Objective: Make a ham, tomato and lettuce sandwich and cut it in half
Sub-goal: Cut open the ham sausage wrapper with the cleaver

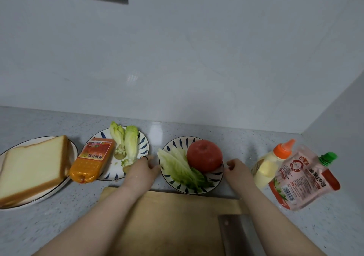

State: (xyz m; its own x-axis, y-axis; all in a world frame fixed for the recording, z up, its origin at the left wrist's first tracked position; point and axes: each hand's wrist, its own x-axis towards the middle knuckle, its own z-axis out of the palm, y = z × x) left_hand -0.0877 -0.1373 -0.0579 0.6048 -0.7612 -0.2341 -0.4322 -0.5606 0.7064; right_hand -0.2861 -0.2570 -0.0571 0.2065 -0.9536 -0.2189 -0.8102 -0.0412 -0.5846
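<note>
A patterned plate [197,191] on the counter holds a red tomato [204,155] and green lettuce leaves [178,168]. My left hand [144,167] grips its left rim and my right hand [237,167] grips its right rim, fingers curled at the edge. To the left, a second patterned plate [144,144] carries lettuce hearts [127,143] and a ham sausage [92,161] in orange wrap. Sliced bread [29,169] lies stacked on a white plate [73,147] at far left. A wooden cutting board [167,220] lies under my forearms, with a cleaver [236,234] on its right part.
A squeeze bottle of pale sauce [268,167] with an orange cap and a red ketchup pouch [303,179] with a green cap lie at the right. A white wall backs the grey speckled counter [49,226] and a side wall closes it off at the right.
</note>
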